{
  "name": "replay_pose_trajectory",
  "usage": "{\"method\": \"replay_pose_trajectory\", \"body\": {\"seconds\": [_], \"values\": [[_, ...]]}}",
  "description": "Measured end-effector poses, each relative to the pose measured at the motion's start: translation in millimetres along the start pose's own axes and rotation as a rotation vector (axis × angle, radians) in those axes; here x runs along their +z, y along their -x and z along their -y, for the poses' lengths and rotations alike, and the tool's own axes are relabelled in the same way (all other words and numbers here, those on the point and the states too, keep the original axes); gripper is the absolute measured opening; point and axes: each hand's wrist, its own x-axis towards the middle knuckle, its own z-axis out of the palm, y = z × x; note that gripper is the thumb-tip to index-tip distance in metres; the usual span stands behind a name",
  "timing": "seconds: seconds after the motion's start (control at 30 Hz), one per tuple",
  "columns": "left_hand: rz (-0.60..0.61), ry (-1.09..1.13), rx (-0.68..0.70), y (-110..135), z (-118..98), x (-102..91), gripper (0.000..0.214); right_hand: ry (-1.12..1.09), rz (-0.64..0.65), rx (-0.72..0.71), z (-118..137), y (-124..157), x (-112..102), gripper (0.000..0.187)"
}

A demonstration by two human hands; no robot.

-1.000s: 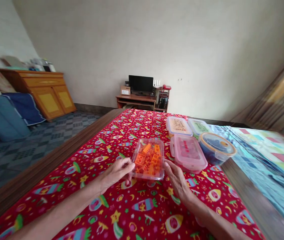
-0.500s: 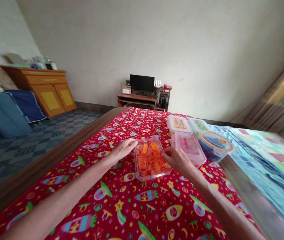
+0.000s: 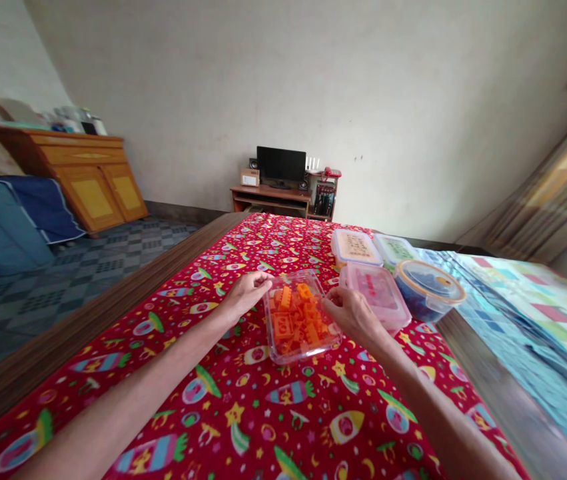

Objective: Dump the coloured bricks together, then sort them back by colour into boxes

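A clear plastic box [image 3: 302,317] full of orange toy bricks [image 3: 297,320] sits on the red rocket-print tablecloth [image 3: 243,407], with no lid on it. My left hand [image 3: 246,297] is at its left side, fingertips at the rim. Whether those fingers grip the rim, I cannot tell. On the right side, my right hand [image 3: 350,317] has its fingers curled over the rim and partly hides the box's right corner. Both forearms reach in from the bottom of the view.
Beyond the box stand a pink-lidded box [image 3: 376,297], a peach-lidded box [image 3: 356,247], a green-lidded box [image 3: 396,252] and a round container [image 3: 428,290] with dark contents. A patterned bedspread [image 3: 528,307] lies right of the table's edge [image 3: 488,373]; the tiled floor [image 3: 63,293] lies left.
Since the oldest frame, both hands have moved forward along the box's sides, and the box has turned slightly. Between the last two frames, little differs beyond a small camera shift.
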Motion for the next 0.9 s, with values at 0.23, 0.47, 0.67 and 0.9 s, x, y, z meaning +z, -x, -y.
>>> {"method": "replay_pose_trajectory", "body": {"seconds": [0.23,0.47,0.67,0.9], "values": [[-0.043,-0.077,-0.006,6.5,-9.9,-3.0,0.037,-0.327,0.162,0.055,-7.6,-4.0,6.3,0.026],[-0.089,-0.132,0.011,5.2,-8.5,-2.0,0.034,-0.314,0.161,0.022,-2.2,-1.1,4.8,0.023],[-0.124,-0.248,0.087,6.1,-14.0,-3.3,0.029,-0.256,0.107,-0.034,1.4,3.3,4.8,0.019],[-0.115,-0.230,0.057,3.7,-16.4,-5.8,0.030,-0.189,0.035,-0.172,7.8,11.8,4.3,0.019]]}}
